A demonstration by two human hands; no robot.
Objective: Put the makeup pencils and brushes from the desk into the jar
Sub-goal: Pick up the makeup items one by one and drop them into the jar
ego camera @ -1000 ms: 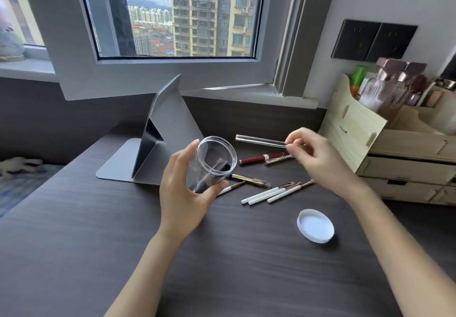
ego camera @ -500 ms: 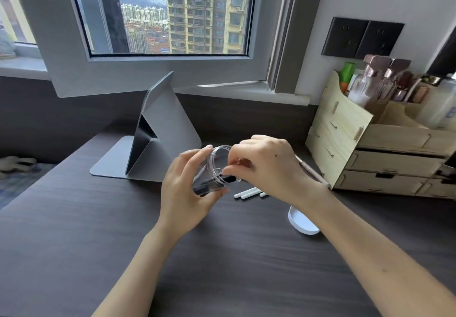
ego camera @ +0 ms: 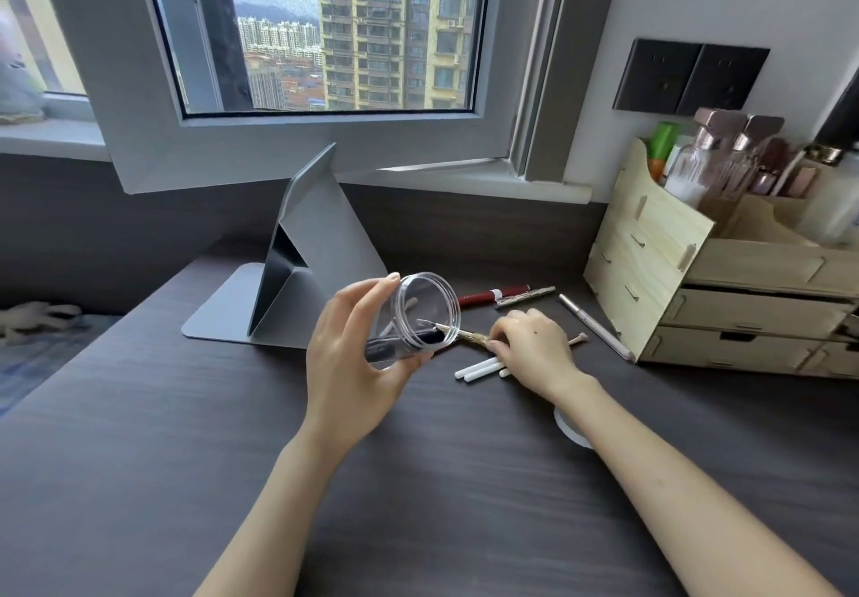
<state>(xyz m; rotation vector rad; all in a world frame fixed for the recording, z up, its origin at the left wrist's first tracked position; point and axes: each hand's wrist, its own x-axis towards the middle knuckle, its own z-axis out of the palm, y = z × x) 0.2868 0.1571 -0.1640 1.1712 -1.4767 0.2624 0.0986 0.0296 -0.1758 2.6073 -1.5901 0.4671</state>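
Jar (ego camera: 409, 317) tilted in left hand (ego camera: 346, 364); right hand (ego camera: 534, 345) pinching gold pencil (ego camera: 469, 335); organizer (ego camera: 697, 280) beside.

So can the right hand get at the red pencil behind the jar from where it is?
Probably yes. The right hand lies on the white pencils, and the desk between it and the red pencil looks bare; the jar sits left of that path.

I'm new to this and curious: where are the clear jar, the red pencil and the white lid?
clear jar (ego camera: 420, 313), head view, on its transparent wall.
red pencil (ego camera: 483, 295), head view, mid-barrel.
white lid (ego camera: 568, 431), head view, its visible rim beside the forearm.
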